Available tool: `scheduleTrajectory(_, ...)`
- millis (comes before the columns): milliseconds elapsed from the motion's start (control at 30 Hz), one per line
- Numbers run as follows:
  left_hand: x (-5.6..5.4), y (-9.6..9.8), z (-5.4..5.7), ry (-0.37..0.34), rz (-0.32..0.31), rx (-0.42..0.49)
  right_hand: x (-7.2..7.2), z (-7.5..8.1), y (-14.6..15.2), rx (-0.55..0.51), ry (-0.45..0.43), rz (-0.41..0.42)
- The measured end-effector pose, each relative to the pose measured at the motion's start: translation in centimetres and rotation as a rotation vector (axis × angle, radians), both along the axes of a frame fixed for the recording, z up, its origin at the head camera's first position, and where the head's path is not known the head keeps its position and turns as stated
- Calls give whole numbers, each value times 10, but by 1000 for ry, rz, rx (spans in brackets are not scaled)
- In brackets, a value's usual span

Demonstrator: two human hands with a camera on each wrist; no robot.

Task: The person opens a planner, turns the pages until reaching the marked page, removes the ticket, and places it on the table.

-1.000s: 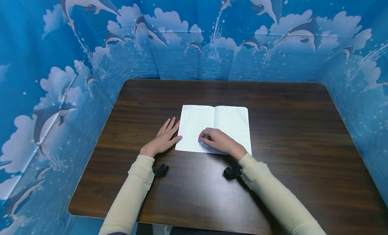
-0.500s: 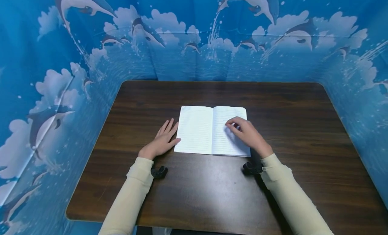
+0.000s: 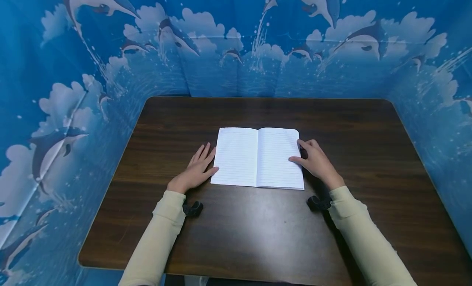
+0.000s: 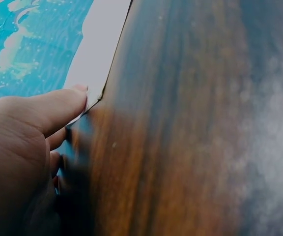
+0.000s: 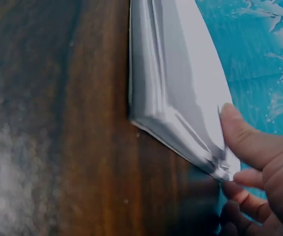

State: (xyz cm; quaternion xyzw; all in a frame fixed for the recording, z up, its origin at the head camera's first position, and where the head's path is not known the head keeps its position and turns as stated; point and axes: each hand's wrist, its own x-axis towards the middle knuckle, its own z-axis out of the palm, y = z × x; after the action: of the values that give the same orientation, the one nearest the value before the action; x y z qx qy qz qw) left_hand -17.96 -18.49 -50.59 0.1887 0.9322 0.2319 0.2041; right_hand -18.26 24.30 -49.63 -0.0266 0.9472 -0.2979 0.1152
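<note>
An open notebook [image 3: 236, 159] with lined white pages lies near the middle of the brown table. Flat beside its left edge rests my left hand [image 3: 195, 169], fingers spread on the wood and thumb lying on the page edge. In the left wrist view that thumb [image 4: 65, 105] presses close to the notebook's corner. At the right edge, my right hand [image 3: 318, 161] pinches the pages, thumb on top and the other fingers at the edge. The right wrist view shows the thumb [image 5: 242, 132] over the page and the pages [image 5: 181, 73] slightly fanned and bent near the fingers.
The dark wooden table [image 3: 239, 228] spreads around the notebook. A blue curtain [image 3: 214, 73] printed with dolphins stands behind and along both sides. Each wrist carries a small black camera, the left one [image 3: 193, 209] and the right one [image 3: 317, 203] near the tabletop.
My right hand has moved right across the pages, from the left page over to the notebook's right edge, which it now pinches. The left hand has stayed in place.
</note>
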Motion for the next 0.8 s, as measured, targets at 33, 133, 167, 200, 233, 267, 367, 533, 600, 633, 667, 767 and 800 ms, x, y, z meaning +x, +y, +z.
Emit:
scheduleTrajectory(33, -1, 0, 0, 1, 0, 1, 0, 0, 0, 18, -6, -9)
scheduleTrajectory(133, -2, -1, -2, 0, 4, 12, -2, 1, -2, 53, -14, -27)
scheduleTrajectory(167, -3, -1, -3, -1, 5, 19, -2, 2, -2, 64, -11, -27)
scheduleTrajectory(200, -3, -2, -4, -2, 4, 26, -2, 2, -3, 72, -9, -29)
scheduleTrajectory(233, -4, -2, -4, -2, 4, 36, -3, 3, -3, 77, -7, -31)
scheduleTrajectory(267, -4, -2, -4, -1, 4, 47, -3, 4, -4, 82, -3, -32)
scheduleTrajectory(367, -5, -3, -6, 3, 7, 48, -3, 6, -6, 89, 4, -39)
scheduleTrajectory(533, -6, -2, -6, 8, 5, 38, 0, 8, -7, 66, -12, -47)
scheduleTrajectory(600, -5, -2, -5, 7, 1, 39, 1, 9, -7, 57, -21, -45)
scheduleTrajectory(633, -5, -2, -5, 7, 1, 40, 2, 9, -7, 53, -22, -46)
scheduleTrajectory(667, -4, -2, -5, 2, 2, 41, 3, 9, -8, 50, -23, -46)
scheduleTrajectory(767, -2, -2, -4, 0, 0, 34, 5, 7, -9, 27, -20, -57)
scheduleTrajectory(800, -1, -1, -3, 0, -1, 31, 6, 6, -9, 20, -17, -59)
